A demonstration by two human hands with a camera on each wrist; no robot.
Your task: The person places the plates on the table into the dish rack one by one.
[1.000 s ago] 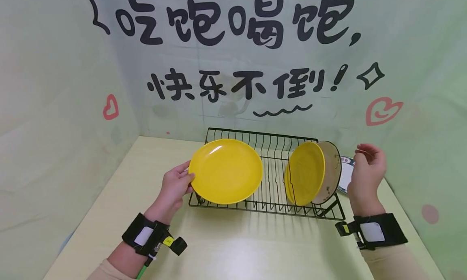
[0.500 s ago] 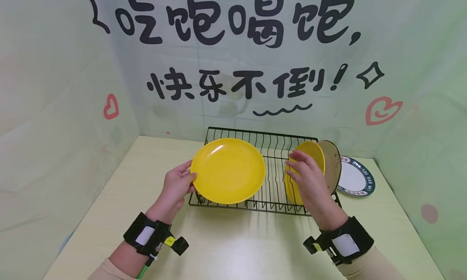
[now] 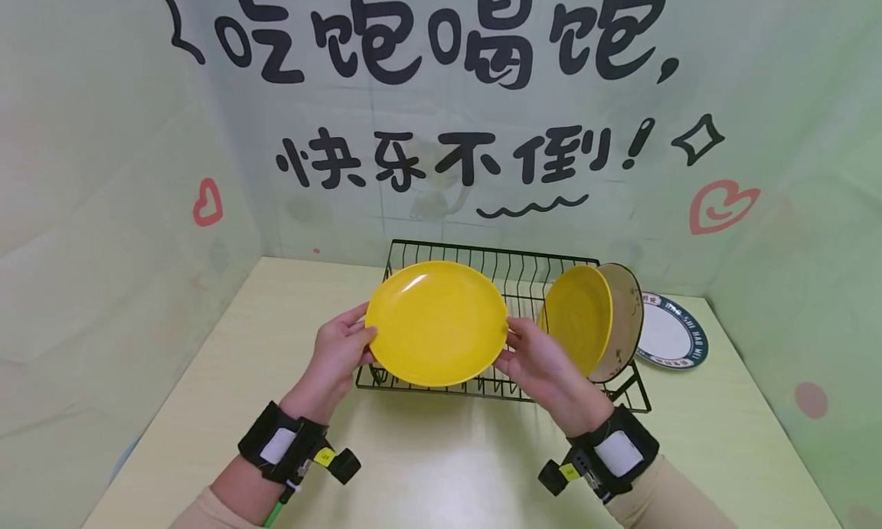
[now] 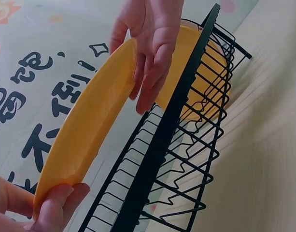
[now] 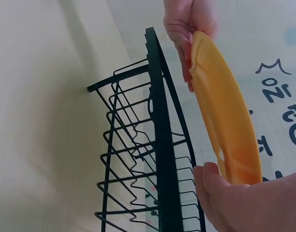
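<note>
A yellow plate [image 3: 436, 324] is held up in front of the black wire dish rack [image 3: 527, 288], its face toward the head camera. My left hand [image 3: 338, 353] grips its left rim, thumb in front and fingers behind. At the right rim is my right hand [image 3: 544, 364], with the rim between its thumb and its fairly straight fingers. In the left wrist view, the right hand [image 4: 150, 43] shows at the far end of the plate [image 4: 90, 125]. The right wrist view has the plate [image 5: 227, 111] above and beside the rack [image 5: 162, 145].
Another yellow plate [image 3: 579, 315] stands upright at the rack's right end, in front of a beige patterned dish [image 3: 625, 322]. A white plate with a blue rim [image 3: 671, 334] lies on the table [image 3: 441, 468] to the right. A printed cloth [image 3: 441, 230] closes the back.
My right hand has come leftward from beyond the rack's right end and taken the plate's right rim. The plate, in my left hand, has shifted slightly right.
</note>
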